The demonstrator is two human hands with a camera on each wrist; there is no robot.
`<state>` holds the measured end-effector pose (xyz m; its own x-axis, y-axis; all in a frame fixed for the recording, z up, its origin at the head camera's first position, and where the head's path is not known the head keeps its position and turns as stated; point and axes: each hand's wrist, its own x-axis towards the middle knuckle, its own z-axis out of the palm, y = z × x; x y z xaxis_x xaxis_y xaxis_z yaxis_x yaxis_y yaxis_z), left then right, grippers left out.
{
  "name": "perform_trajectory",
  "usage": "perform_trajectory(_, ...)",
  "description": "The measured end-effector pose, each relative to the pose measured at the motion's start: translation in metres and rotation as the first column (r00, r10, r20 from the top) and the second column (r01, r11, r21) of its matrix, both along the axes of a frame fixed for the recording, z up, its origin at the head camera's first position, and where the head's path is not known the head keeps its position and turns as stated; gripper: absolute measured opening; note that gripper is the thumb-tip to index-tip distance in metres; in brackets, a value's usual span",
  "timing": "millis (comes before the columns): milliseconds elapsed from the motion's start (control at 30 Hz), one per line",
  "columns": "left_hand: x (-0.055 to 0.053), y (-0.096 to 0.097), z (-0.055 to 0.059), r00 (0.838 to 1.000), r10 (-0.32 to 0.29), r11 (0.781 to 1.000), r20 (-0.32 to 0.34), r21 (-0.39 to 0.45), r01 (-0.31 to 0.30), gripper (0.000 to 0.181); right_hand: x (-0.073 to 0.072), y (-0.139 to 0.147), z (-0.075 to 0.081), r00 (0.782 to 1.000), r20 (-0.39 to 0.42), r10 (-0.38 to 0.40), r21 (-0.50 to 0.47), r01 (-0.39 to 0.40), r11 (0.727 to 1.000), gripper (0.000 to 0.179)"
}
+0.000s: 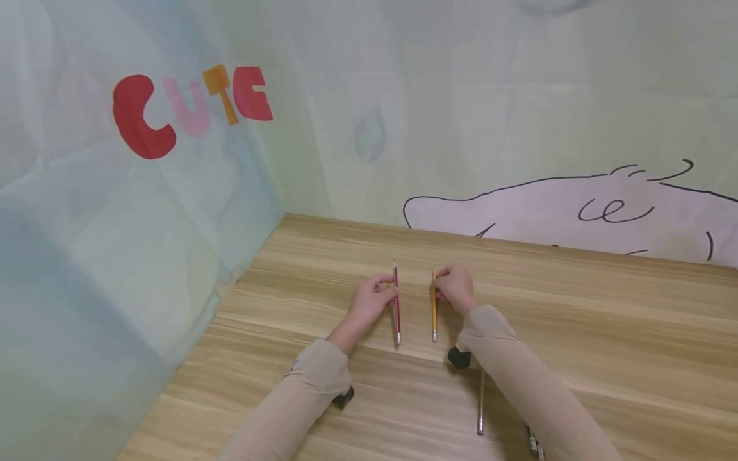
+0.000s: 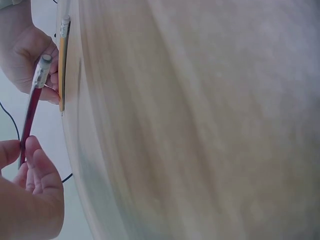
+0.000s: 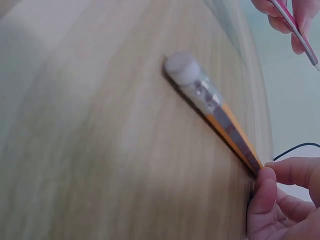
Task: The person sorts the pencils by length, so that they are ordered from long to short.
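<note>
My left hand [image 1: 371, 299] pinches a dark red pencil [image 1: 396, 314] between thumb and fingers. The pencil's eraser end points toward me and its tip toward the back wall; in the left wrist view it stands tilted above the table. Just to the right, a yellow-orange pencil [image 1: 434, 314] lies roughly parallel to it. Thumb and fingertips of my right hand [image 1: 455, 288] grip that one near its pointed half. Close up in the right wrist view, its white eraser [image 3: 182, 68] and silver ferrule lie low against the wood.
Beside my right forearm lies a grey pencil [image 1: 481, 403] on the wooden table [image 1: 277, 378]. Metal ends of further slim items [image 1: 533, 440] peek out from under the right sleeve. Printed cloth walls [image 1: 490, 115] border the table at the left and back.
</note>
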<state>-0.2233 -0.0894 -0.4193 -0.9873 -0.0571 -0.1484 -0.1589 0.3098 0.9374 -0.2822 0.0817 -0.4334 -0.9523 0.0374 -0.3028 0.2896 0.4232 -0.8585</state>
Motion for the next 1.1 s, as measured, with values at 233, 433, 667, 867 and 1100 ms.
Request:
perform_trajectory(233,0.001,0.001,0.002,1.000,-0.014,1.000,-0.006,-0.005,0.014,0.030,0.000,0.002,-0.004,1.000,-0.015,-0.006,-0.045,0.005,0.999,0.022)
perform_trajectory(433,0.002,0.004,0.003,1.000,-0.022,1.000,0.000,0.007,0.022,0.029,0.002,0.005,-0.005,0.999,-0.044,0.000,-0.072,-0.004,0.997,0.023)
perform_trajectory(667,0.001,0.007,0.002,1.000,-0.031,0.999,0.002,0.017,0.031,0.029,0.004,0.008,-0.003,0.999,-0.040,0.006,-0.085,-0.009,0.996,0.023)
perform_trajectory(867,0.001,0.012,0.003,0.999,-0.049,0.999,0.011,0.016,0.049,0.029,0.004,0.009,-0.001,1.000,-0.026,0.011,-0.112,-0.013,0.994,0.023)
perform_trajectory(1100,-0.001,0.020,0.004,0.997,-0.063,0.998,0.035,0.018,0.063,0.031,0.007,0.013,0.004,0.999,-0.009,0.049,-0.107,-0.050,0.993,0.022)
